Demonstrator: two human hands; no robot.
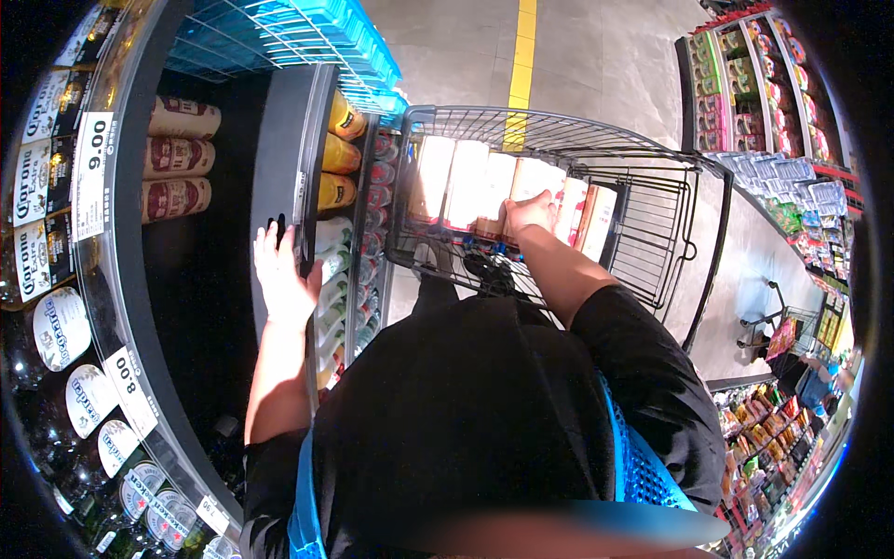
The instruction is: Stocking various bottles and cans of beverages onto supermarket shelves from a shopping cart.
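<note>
My right hand (531, 214) reaches into a metal wire shopping cart (596, 123), its fingers curled around a pale can (535, 173) with reddish print. Several similar tall cans (466, 182) stand side by side in the cart, their upper parts washed out by bright light. At the left, my left hand (284, 279) is open, fingers stretched out and resting at the grey shelf edge (282, 154). Deeper in the dark shelf compartment lie three cream-and-maroon cans (177, 156).
Yellow cans (343, 154) and green-white bottles fill the shelf beside the cart. A blue wire basket (326, 47) sits above them. Dark bottles (60, 326) line the far left. Product shelves (745, 88) and another cart (782, 321) stand across the aisle at right.
</note>
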